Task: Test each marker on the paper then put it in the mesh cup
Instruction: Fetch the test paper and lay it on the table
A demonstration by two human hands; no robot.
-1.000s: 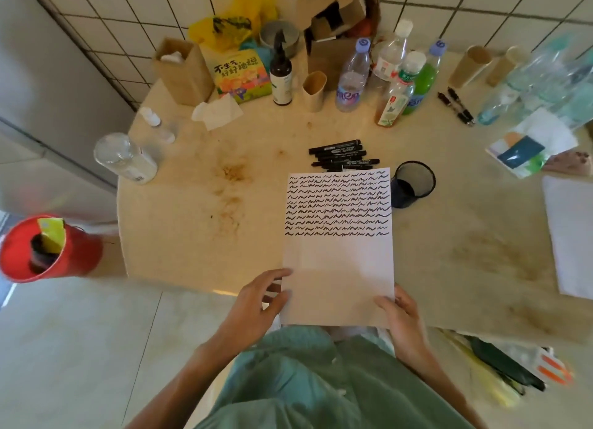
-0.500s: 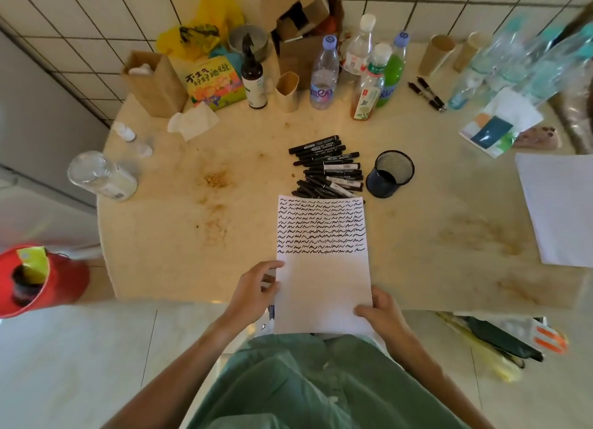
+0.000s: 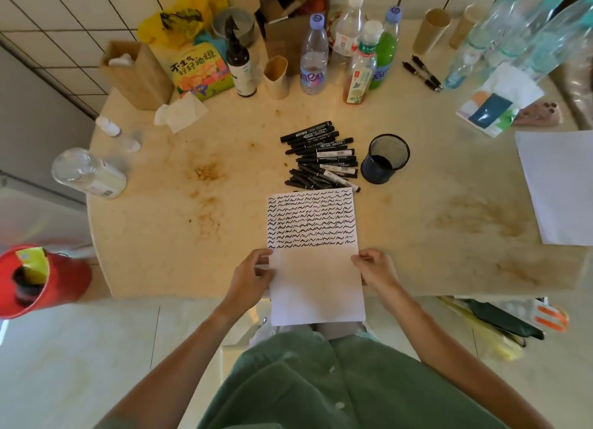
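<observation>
Toward me the paper (image 3: 313,258) has slid since a second ago, uncovering the whole marker pile (image 3: 321,159) on the table (image 3: 192,220). My left hand (image 3: 250,279) and right hand (image 3: 377,268) pinch its side edges. Squiggles fill its top half; I judge the mesh cup (image 3: 385,159) empty, every marker left.

- paper (image 3: 316,287): matt white sheet, smooth
- mesh cup (image 3: 385,159): dark wire mesh
- markers (image 3: 321,157): glossy black plastic
- counter (image 3: 449,210): smooth, stained cream stone look
</observation>
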